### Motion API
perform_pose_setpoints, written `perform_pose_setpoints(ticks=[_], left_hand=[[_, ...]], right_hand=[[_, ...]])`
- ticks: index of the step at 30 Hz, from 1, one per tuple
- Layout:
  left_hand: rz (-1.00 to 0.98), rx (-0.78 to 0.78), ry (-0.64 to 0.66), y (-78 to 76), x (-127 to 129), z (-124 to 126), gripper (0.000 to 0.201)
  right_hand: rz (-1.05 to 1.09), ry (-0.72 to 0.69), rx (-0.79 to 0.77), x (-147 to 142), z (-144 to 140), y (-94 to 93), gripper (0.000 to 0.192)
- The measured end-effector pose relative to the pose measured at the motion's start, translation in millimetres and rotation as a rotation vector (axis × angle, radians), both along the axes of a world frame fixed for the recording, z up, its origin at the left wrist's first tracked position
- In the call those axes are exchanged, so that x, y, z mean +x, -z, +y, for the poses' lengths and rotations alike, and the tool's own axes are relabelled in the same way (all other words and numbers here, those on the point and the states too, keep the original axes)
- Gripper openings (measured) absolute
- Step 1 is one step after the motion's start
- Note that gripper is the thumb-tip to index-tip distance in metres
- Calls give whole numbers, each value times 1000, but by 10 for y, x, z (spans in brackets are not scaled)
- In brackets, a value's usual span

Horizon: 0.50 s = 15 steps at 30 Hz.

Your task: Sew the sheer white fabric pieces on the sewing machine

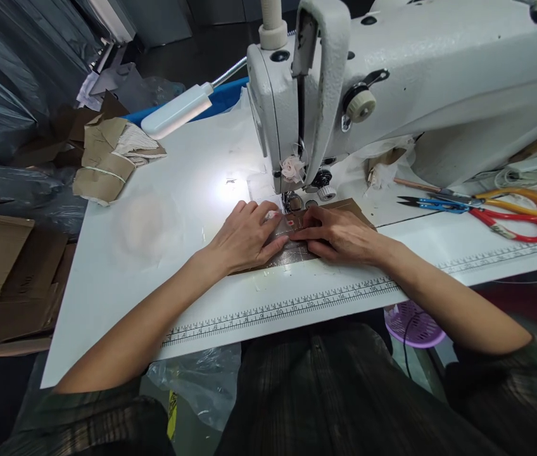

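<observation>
A brown fabric piece [292,254] lies flat on the white sewing table [168,209] just in front of the presser foot [293,201] of a white sewing machine [392,69]. My left hand [244,235] presses on the piece's left part, fingers pointing toward the needle. My right hand [339,233] lies on its right part, fingertips meeting the left hand's near a small red mark. Both hands rest flat on the fabric rather than closing around it.
Scissors with red and yellow handles [510,212] and blue thread snips [432,204] lie to the right. A bundle of brown pieces tied with a band [107,161] sits at the far left, beside a white lamp [176,111]. A printed ruler [287,309] runs along the front edge.
</observation>
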<state>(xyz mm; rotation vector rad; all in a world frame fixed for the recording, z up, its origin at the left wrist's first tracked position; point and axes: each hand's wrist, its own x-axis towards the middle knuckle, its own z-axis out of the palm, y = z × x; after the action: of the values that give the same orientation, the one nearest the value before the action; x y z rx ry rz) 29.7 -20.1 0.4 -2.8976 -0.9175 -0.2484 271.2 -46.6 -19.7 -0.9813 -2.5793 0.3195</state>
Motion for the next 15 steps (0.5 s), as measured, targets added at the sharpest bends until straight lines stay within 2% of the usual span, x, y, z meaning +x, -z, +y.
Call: perform_pose_setpoints(ticks=[5,10,15], left_hand=[[72,65,47,8,29,152,44],[58,6,12,48,5,250,48],[-23,-51,-23,99,-32,236,54]], right_hand=[[42,78,-4,-21,38,93,35],[41,176,-28,-36,53,146,36],[35,195,-48,-41,29,145,37]])
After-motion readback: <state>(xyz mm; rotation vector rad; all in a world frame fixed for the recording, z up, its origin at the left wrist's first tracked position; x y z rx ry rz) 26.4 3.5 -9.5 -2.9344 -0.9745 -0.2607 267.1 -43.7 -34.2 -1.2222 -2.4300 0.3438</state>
